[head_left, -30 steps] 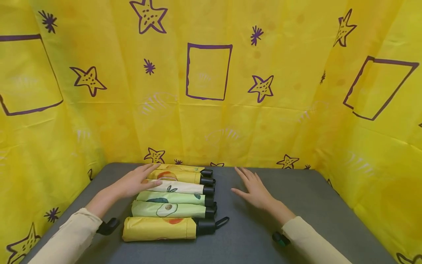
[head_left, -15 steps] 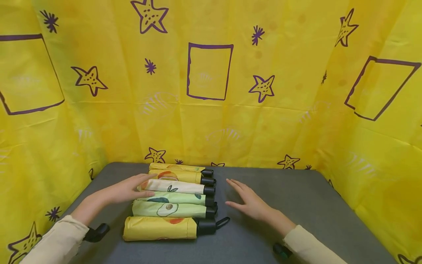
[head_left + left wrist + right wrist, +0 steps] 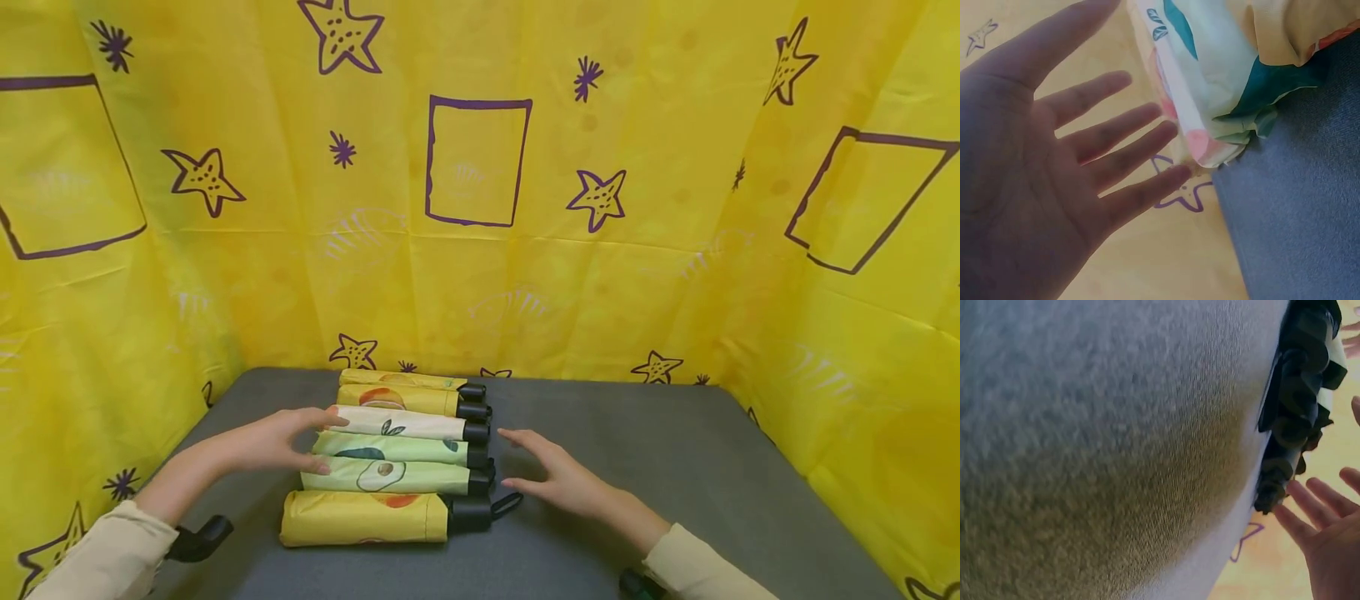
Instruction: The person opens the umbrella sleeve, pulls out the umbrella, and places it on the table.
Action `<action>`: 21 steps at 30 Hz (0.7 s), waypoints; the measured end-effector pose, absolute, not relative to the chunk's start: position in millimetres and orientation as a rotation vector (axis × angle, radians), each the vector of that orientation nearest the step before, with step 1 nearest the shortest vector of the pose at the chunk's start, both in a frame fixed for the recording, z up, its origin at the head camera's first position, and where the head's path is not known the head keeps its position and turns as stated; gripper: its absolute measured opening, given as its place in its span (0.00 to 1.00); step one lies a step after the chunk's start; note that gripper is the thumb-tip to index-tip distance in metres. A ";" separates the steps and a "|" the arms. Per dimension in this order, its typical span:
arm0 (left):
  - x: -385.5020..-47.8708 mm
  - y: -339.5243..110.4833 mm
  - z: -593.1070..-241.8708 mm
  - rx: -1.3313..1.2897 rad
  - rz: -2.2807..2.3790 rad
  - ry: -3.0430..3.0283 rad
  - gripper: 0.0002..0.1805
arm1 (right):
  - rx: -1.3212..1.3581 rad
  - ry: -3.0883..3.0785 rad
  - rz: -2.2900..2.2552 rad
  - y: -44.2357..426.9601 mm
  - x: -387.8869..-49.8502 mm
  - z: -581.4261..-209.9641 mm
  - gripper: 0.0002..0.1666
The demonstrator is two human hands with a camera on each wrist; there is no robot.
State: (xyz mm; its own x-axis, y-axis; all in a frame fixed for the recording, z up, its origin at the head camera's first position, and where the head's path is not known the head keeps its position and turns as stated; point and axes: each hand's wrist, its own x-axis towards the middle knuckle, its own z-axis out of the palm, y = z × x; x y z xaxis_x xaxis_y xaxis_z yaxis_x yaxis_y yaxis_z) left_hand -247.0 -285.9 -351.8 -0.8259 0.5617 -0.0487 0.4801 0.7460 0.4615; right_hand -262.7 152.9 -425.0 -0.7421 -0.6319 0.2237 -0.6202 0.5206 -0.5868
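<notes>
Several folded umbrellas lie side by side across the grey table, black handles to the right. At the front is a yellow umbrella; behind it come a pale green avocado umbrella, a green umbrella, a white umbrella and two yellow ones. My left hand hovers at the left ends of the white and green ones, fingers loosely spread; whether it touches them I cannot tell. In the left wrist view its palm holds nothing. My right hand is just right of the handles, fingers extended, holding nothing.
A yellow curtain with purple stars and squares encloses the grey table at the back and both sides. A black wrist strap loop trails from the front umbrella. Dark devices sit at both wrists.
My left hand has drawn left and nearer, from above the umbrellas to their left ends. My right hand has moved left and nearer, towards the handles. The umbrellas have stayed put.
</notes>
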 end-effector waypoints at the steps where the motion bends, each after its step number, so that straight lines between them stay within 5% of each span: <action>1: -246.1 -286.3 -351.5 0.837 0.658 2.747 0.40 | -1.135 2.717 -1.051 152.0 -261.9 -425.4 0.39; 21: -238.9 -289.8 -351.9 0.993 0.715 2.626 0.22 | -1.586 2.620 -1.227 134.4 -255.6 -438.8 0.26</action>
